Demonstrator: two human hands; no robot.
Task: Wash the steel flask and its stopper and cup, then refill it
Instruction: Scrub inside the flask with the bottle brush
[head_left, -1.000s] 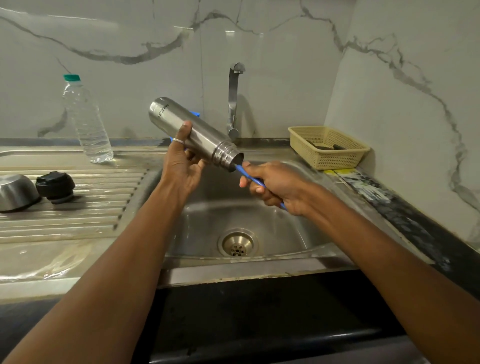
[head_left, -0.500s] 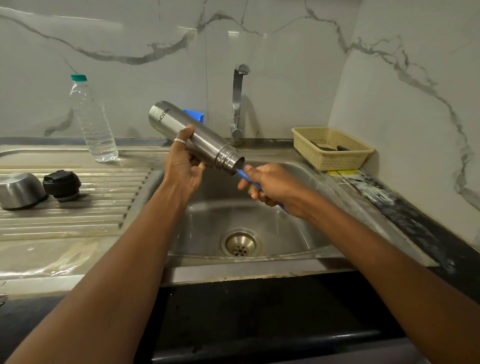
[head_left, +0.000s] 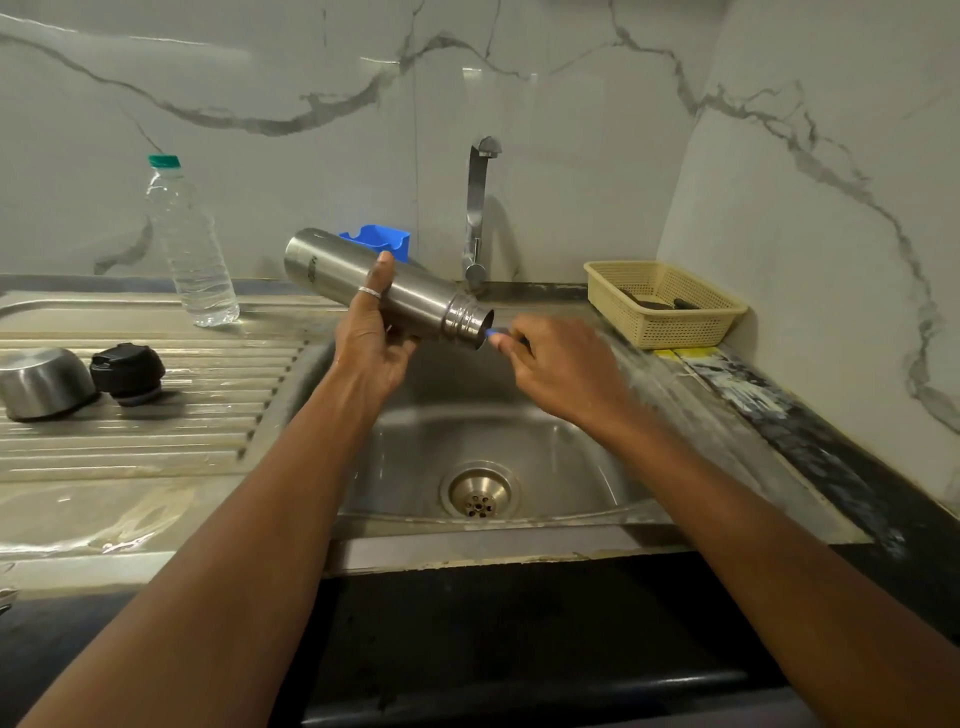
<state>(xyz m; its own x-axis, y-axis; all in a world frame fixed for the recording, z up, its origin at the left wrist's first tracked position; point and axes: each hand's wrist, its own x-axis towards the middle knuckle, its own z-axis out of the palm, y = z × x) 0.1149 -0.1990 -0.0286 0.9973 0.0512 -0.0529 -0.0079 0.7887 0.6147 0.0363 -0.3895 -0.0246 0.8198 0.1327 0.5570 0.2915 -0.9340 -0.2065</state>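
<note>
Head view: left hand (head_left: 370, 343) gripped the steel flask (head_left: 415, 300), its lettering too blurred to read. Right hand (head_left: 561, 364) pinched a blue handle (head_left: 491, 331) at its mouth.

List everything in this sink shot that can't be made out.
All in the head view:
- Tool's working end: only a bit of blue handle shows between the steel flask mouth and the right hand; the rest is inside.
- Flask interior: hidden by its own wall.
- Right hand: motion-blurred.
- Dark items in the yellow basket: too small to identify.
- Steel cup: cut off by the left edge.
</note>
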